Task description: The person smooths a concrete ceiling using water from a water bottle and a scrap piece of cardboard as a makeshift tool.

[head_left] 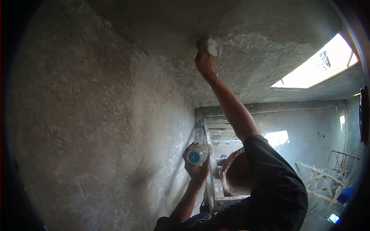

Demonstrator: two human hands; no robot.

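My left hand [196, 171] is wrapped around a clear plastic bottle [204, 149] in the lower middle of the view. Its blue cap [194, 156] has a small dot at its centre and faces my camera. With the arm stretched upward, my right hand [205, 61] reaches the rough grey plaster overhead [254, 57]. Its fingers look closed on a small whitish piece [212, 47] at the plaster; motion blurs the fingertips, and I cannot tell what the piece is.
A stained plaster wall [88, 127] fills the left side. Under my right arm stands a round bucket [228, 173] beside a wooden frame [216, 184]. Wooden trestles [322, 181] stand at the far right, near a blue container [345, 195]. Bright light enters by an opening [316, 65].
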